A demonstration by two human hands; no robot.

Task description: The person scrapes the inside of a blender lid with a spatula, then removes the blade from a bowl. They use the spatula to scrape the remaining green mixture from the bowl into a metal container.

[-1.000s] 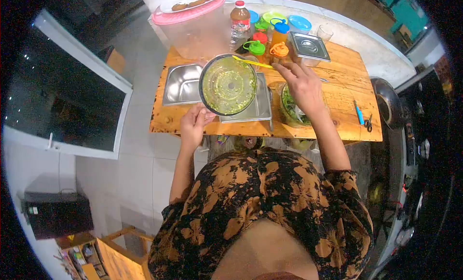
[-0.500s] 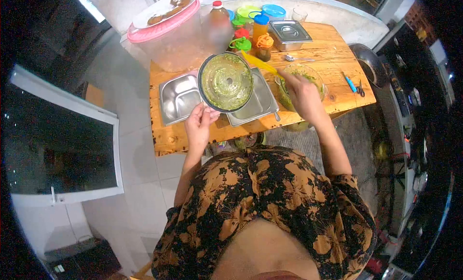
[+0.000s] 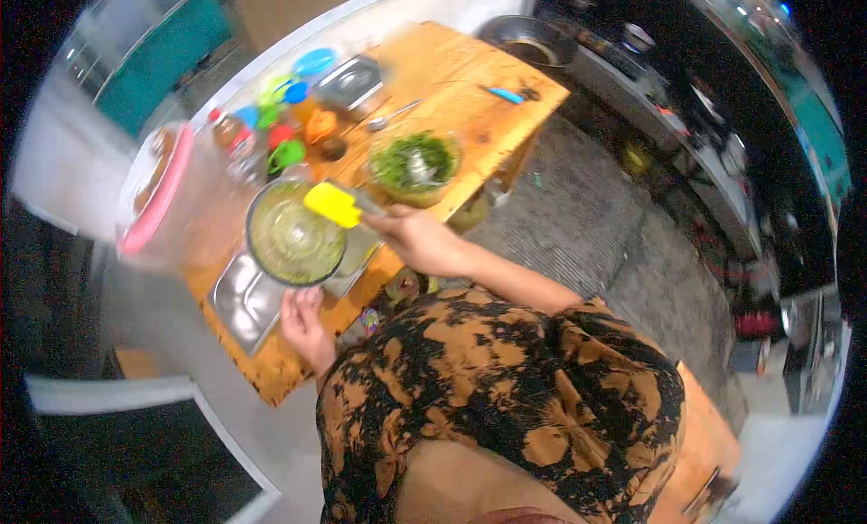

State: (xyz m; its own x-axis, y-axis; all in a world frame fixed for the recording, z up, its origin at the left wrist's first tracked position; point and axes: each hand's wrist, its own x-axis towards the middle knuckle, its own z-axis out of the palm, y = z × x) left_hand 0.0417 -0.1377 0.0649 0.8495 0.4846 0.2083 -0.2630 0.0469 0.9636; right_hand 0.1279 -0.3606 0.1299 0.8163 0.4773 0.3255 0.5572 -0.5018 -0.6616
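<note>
Two hands hold things up over the counter (image 3: 492,64), which now runs slantwise through the view, turned from how it lay in the earlier frames. The yellow spatula (image 3: 332,204) shows its blade broad and flat to the camera, where before it looked narrower; the blade points left and slightly up, its long axis running back to the right hand (image 3: 424,242), whose fingers are clamped on the handle. The blade overlaps the upper right edge of the round lid (image 3: 296,233); whether they touch, I cannot tell. The left hand (image 3: 307,325) still has its fingers clamped on the lid's lower rim, its smeared face toward the camera. Below the lid lie the steel tray (image 3: 246,294) and a second tray (image 3: 357,262), partly hidden, near the counter's edge. The glass bowl (image 3: 415,167) of chopped greens sits right of the spatula, with bare wood between it and the blue-handled tool (image 3: 506,95).
</note>
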